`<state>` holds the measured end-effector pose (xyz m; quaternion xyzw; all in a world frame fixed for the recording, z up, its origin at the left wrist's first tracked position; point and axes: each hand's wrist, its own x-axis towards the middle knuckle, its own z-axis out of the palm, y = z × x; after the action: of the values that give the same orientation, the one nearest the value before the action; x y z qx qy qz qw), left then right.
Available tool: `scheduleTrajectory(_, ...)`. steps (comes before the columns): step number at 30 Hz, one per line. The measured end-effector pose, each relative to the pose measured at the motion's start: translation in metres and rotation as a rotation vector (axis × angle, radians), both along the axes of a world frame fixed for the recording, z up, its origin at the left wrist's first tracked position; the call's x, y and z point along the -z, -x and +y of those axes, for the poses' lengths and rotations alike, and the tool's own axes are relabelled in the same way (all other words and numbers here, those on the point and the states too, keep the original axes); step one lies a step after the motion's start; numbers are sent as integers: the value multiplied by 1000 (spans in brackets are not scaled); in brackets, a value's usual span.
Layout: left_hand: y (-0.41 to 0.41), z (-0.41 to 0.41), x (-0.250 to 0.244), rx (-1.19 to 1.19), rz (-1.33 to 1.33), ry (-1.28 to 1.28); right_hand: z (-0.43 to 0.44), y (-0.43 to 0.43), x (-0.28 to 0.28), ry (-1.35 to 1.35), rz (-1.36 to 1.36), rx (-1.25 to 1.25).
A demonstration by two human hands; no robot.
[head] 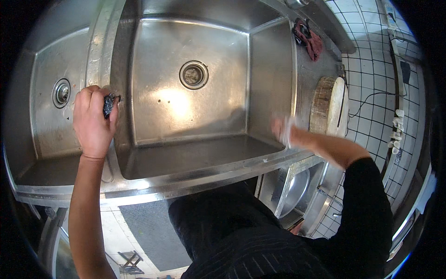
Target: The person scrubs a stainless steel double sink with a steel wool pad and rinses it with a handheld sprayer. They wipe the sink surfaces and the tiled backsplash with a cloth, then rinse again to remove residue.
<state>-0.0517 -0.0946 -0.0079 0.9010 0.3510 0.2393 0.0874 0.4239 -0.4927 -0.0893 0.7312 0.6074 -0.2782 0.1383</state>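
My left hand (pixel 93 122) is closed around a dark metallic scouring pad (pixel 109 105), on the divider (pixel 99 52) between two stainless steel sink basins. Blurred by motion, my right hand (pixel 281 130) is over the right edge of the large basin (pixel 195 115); a whitish, see-through thing is around its wrist, and whether it holds anything does not show. Round drains sit in the large basin (pixel 193 75) and in the smaller left basin (pixel 61 93). A few dark specks lie on the large basin's floor.
Right of the large basin, a dark red cloth (pixel 310 40) lies on the steel ledge, and a thick round wooden chopping block (pixel 322 104) stands by the tiled wall (pixel 369 76). The sink's front rim (pixel 195 176) runs before my body. Below right is a metal basin (pixel 296 191).
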Motion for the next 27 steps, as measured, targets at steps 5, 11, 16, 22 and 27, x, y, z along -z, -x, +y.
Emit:
scheduleTrajectory(5, -8, 1, -3, 11, -6, 29, 57, -63, -17, 195, -400, -202)
scheduleTrajectory(11, 2, 0, 2, -6, 1, 12, 12, -6, -24, -17, 285, 119)
scheduleTrajectory(16, -3, 1, 0, -9, 8, 24, 69, -42, -27, 204, -479, -536)
scheduleTrajectory(22, -10, 0, -5, 7, -14, 30, 162, -165, 24, 60, -825, -565)
scheduleTrajectory(27, 0, -2, -7, -27, 14, 65, 119, -99, 63, -185, -8, 199)
